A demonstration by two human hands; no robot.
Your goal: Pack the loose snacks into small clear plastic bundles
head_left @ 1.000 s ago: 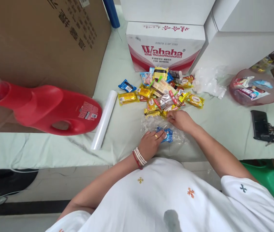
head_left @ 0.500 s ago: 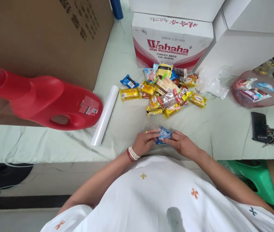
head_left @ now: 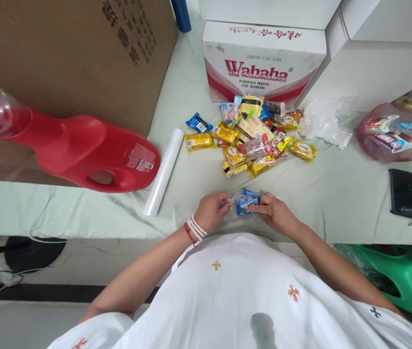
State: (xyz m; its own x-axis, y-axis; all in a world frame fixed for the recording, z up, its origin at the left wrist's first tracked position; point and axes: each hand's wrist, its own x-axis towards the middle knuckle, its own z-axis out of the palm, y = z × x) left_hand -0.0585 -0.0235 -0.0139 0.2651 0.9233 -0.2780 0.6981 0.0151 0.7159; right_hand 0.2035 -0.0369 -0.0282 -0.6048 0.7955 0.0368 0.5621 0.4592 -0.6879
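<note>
Head view: left hand (head_left: pixel 211 212) and right hand (head_left: pixel 276 213) fingers pinch blue packet (head_left: pixel 246 201) before Wahaha box (head_left: pixel 260 72).

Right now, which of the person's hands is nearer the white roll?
Left. The left hand sits just right of the white roll; the right hand lies farther right, beyond the blue packet held between them.

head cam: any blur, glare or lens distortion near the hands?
Head view: soft, even light, no hard shadows; left hand and right hand on the bagged blue packet are sharp; wide-angle bending warps the red jug and cardboard box near the frame's edge; no glare hiding anything.
</note>
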